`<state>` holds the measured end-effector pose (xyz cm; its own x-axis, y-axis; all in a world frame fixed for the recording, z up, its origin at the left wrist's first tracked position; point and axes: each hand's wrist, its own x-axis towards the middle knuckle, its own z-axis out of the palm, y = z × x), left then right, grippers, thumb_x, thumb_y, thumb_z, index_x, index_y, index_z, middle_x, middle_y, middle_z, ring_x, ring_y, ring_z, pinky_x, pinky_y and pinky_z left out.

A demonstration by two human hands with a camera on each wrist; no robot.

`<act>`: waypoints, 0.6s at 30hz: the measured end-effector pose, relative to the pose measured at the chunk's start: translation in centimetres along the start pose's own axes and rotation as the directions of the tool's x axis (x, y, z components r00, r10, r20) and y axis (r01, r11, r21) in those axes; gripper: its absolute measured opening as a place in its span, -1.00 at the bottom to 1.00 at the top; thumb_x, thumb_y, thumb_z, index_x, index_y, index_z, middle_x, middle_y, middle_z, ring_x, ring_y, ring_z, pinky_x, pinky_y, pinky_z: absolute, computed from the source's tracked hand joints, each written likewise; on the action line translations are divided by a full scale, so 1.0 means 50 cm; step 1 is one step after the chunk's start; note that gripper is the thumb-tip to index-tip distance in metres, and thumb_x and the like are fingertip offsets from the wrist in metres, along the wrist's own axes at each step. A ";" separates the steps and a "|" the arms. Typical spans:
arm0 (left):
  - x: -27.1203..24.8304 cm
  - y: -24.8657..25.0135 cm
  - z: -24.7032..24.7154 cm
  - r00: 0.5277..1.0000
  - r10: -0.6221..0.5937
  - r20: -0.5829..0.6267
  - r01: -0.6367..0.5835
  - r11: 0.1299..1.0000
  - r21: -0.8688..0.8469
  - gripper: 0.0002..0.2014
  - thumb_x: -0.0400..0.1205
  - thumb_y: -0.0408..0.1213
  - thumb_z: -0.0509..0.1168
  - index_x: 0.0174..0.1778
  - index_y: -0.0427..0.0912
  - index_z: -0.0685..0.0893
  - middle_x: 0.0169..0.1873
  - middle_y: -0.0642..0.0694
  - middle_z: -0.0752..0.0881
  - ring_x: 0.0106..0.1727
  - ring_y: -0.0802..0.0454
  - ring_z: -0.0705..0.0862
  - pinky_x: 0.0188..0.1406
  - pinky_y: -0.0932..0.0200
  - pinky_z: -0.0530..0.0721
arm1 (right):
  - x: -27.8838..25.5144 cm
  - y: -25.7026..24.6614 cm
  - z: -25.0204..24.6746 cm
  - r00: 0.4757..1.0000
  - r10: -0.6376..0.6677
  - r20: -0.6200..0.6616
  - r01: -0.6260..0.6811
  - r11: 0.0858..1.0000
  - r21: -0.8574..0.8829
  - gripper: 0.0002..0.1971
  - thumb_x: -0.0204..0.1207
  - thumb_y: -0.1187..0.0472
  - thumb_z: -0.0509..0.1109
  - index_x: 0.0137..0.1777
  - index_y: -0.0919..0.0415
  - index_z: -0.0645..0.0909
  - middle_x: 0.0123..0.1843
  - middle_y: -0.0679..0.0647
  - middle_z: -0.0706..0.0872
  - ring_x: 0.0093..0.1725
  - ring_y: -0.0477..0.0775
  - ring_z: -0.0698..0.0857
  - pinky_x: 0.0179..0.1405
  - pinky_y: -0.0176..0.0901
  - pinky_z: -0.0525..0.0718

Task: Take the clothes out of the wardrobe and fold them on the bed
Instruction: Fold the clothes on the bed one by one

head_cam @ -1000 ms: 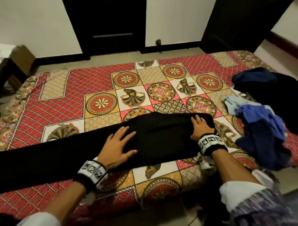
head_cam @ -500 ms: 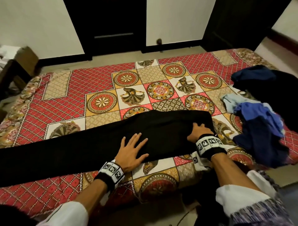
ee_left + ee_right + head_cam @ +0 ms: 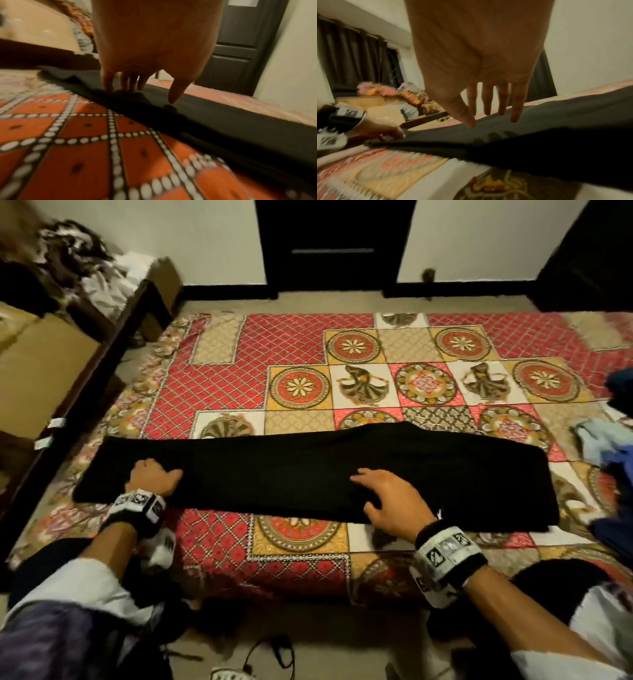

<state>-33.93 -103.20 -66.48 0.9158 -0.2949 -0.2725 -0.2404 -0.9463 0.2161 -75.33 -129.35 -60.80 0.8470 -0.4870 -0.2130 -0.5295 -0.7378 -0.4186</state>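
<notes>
A long black garment (image 3: 308,474) lies folded lengthwise across the near part of the bed (image 3: 291,350). My left hand (image 3: 150,475) sits on its left end. In the left wrist view my left hand (image 3: 142,83) points its fingers down with the tips pressing the black garment (image 3: 223,128), and the thumb stays free. My right hand (image 3: 387,494) hovers just over the garment's middle. In the right wrist view my right hand (image 3: 488,108) has straight, spread fingers that cast a shadow on the black garment (image 3: 556,135). They hold nothing.
A heap of blue and dark clothes (image 3: 613,446) lies at the bed's right edge. Cardboard boxes (image 3: 41,371) and a clothes pile (image 3: 78,261) stand beyond the dark bed frame at left. A dark door (image 3: 332,244) is behind. Cables (image 3: 270,655) lie on the floor.
Both hands slid left along the garment: the left from its middle to its left end, the right from its right end to the middle. My view swung left.
</notes>
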 end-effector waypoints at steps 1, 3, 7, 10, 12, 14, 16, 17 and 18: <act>0.028 -0.034 -0.017 0.998 -0.057 0.003 0.057 0.998 -0.012 -0.26 0.65 0.04 0.39 0.51 -0.54 0.45 0.48 -0.55 0.46 0.46 -0.55 0.49 0.40 -0.35 0.52 | 0.010 -0.018 0.026 0.995 -0.071 0.069 0.074 0.996 -0.041 -0.32 0.54 0.18 0.39 0.69 -0.12 0.43 0.74 -0.03 0.40 0.73 0.09 0.33 0.62 0.17 0.48; 0.076 -0.090 -0.036 0.991 -0.131 -0.006 0.131 0.991 -0.028 -0.23 0.62 0.05 0.38 0.52 -0.55 0.44 0.49 -0.57 0.44 0.48 -0.54 0.46 0.46 -0.35 0.47 | 0.021 -0.047 0.067 0.973 -0.116 0.198 0.144 0.981 -0.132 -0.27 0.58 0.17 0.34 0.76 -0.19 0.28 0.83 -0.06 0.21 0.81 0.10 0.12 0.69 0.19 0.37; 0.102 -0.149 -0.069 0.970 -0.242 -0.006 0.240 0.967 -0.082 -0.30 0.67 -0.03 0.32 0.47 -0.63 0.46 0.47 -0.65 0.46 0.49 -0.54 0.48 0.49 -0.27 0.43 | -0.004 -0.082 0.128 0.956 -0.070 0.283 0.153 0.946 -0.284 -0.20 0.65 0.06 0.24 0.82 -0.28 -0.04 0.87 -0.08 -0.05 0.85 0.11 -0.07 0.76 0.27 0.05; 0.119 -0.172 -0.092 0.966 -0.260 0.013 0.258 0.949 -0.180 -0.32 0.61 0.03 0.29 0.39 -0.57 0.55 0.41 -0.61 0.55 0.39 -0.54 0.58 0.41 -0.34 0.54 | -0.015 -0.093 0.125 0.963 -0.044 0.267 0.116 0.959 -0.258 -0.20 0.67 0.07 0.23 0.81 -0.30 -0.10 0.87 -0.14 -0.09 0.84 0.05 -0.11 0.78 0.20 -0.06; 0.130 -0.186 -0.103 0.960 -0.279 0.023 0.277 0.934 -0.227 -0.26 0.50 0.09 0.32 0.37 -0.52 0.58 0.39 -0.56 0.59 0.35 -0.54 0.62 0.36 -0.36 0.59 | -0.016 -0.098 0.124 0.964 -0.037 0.263 0.105 0.962 -0.252 -0.20 0.68 0.07 0.24 0.81 -0.31 -0.10 0.86 -0.15 -0.09 0.84 0.03 -0.11 0.78 0.16 -0.10; 0.131 -0.193 -0.110 0.960 -0.274 0.060 0.280 0.920 -0.275 -0.35 0.57 0.02 0.35 0.36 -0.50 0.60 0.40 -0.53 0.59 0.35 -0.51 0.62 0.32 -0.27 0.58 | -0.017 -0.102 0.122 0.967 -0.033 0.254 0.097 0.965 -0.244 -0.20 0.68 0.08 0.25 0.80 -0.31 -0.08 0.86 -0.15 -0.07 0.84 0.02 -0.10 0.78 0.14 -0.09; 0.125 -0.194 -0.126 0.952 -0.292 0.090 0.304 0.884 -0.354 -0.46 0.64 -0.10 0.33 0.37 -0.49 0.60 0.40 -0.52 0.59 0.34 -0.50 0.62 0.32 -0.27 0.56 | -0.016 -0.105 0.121 0.973 -0.051 0.224 0.098 0.974 -0.205 -0.23 0.67 0.09 0.28 0.80 -0.31 0.02 0.85 -0.15 0.02 0.83 0.01 -0.03 0.78 0.10 -0.04; 0.118 -0.188 -0.134 0.949 -0.298 0.099 0.313 0.868 -0.386 -0.48 0.63 -0.13 0.33 0.36 -0.49 0.60 0.38 -0.52 0.61 0.32 -0.49 0.63 0.31 -0.27 0.58 | -0.015 -0.102 0.121 0.978 -0.064 0.199 0.097 0.982 -0.163 -0.26 0.67 0.09 0.29 0.78 -0.30 0.09 0.84 -0.15 0.11 0.82 -0.01 0.03 0.77 0.08 0.01; 0.108 -0.178 -0.145 0.951 -0.297 0.090 0.306 0.850 -0.428 -0.49 0.60 -0.14 0.35 0.32 -0.48 0.61 0.33 -0.51 0.64 0.27 -0.48 0.66 0.27 -0.26 0.63 | -0.015 -0.098 0.119 0.983 -0.073 0.168 0.090 0.991 -0.095 -0.30 0.67 0.10 0.31 0.77 -0.29 0.17 0.81 -0.14 0.21 0.80 -0.03 0.13 0.77 0.07 0.08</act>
<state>-24.52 -95.42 -63.08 0.9132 -0.0116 -0.4073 0.2132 -0.8383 0.5018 -73.11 -122.59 -63.87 0.8793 -0.3466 -0.3267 -0.4533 -0.8195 -0.3505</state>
